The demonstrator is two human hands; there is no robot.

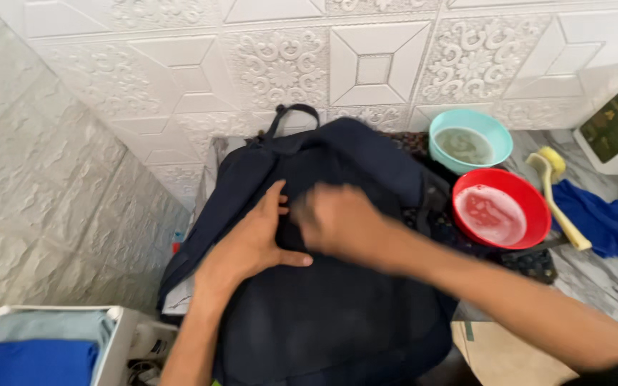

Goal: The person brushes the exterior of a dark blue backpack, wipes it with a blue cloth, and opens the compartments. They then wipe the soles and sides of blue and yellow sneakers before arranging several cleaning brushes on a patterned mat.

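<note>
2 bare hands lie on a dark blue backpack (337,286) in the middle of the table. The left hand (251,239) presses flat with spread fingers. The right hand (341,221) is blurred, so I cannot tell its grip. At far right stand a red bowl (500,209) and a teal bowl (470,140).

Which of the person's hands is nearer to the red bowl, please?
The right hand: it is on the dark backpack, closer to the red bowl. The left hand lies flat farther left.
</note>
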